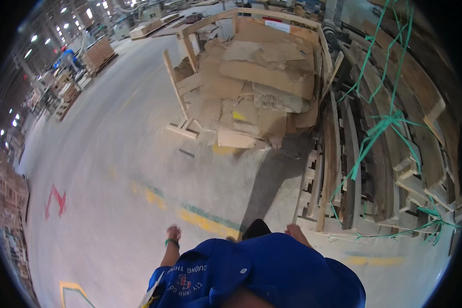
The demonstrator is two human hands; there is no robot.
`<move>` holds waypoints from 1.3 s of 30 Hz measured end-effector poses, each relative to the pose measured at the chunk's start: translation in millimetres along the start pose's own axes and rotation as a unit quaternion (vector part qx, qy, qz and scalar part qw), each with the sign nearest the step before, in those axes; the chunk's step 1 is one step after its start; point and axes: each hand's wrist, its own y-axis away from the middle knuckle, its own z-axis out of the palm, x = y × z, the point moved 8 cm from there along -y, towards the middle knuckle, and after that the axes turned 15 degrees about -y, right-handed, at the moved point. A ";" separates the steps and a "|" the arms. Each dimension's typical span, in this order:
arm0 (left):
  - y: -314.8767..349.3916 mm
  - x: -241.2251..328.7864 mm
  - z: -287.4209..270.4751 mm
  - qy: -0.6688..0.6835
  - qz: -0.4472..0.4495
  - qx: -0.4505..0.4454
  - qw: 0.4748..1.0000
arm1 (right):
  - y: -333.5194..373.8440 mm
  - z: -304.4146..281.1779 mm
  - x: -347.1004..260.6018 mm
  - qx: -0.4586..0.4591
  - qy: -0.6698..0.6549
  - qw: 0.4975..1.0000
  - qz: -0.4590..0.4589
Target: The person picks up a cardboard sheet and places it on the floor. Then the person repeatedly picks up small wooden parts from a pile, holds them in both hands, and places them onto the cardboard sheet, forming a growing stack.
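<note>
My left hand, with a green band at its wrist, hangs low beside my body over the concrete floor. Its fingers look loosely apart, and nothing shows in it. On the other side, my right hand hangs close to the end of a stack of wooden pallets, apart from it as far as I can see. The fingers of that hand are too small and foreshortened to read. Ahead of me lies a big pile of flattened brown cardboard inside a wooden frame.
Green strapping hangs tangled over the pallets at the right. The frame's wooden foot juts onto the floor, with a small dark strip near it. Yellow-green floor lines cross before me. Far left, a person in blue stands near stacked wood.
</note>
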 end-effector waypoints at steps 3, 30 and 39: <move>-62.3 175.1 101.1 -0.038 0.133 -0.066 0.988 | -40.6 -52.8 4.6 -0.061 -0.358 0.931 -0.038; -391.8 699.0 696.6 0.125 0.073 -0.436 0.889 | -435.7 235.4 -833.9 -0.025 -0.704 0.704 -0.096; -327.8 1007.0 703.0 -0.111 0.454 -0.359 0.808 | -246.5 198.1 -1108.1 -0.062 -0.306 0.831 -0.460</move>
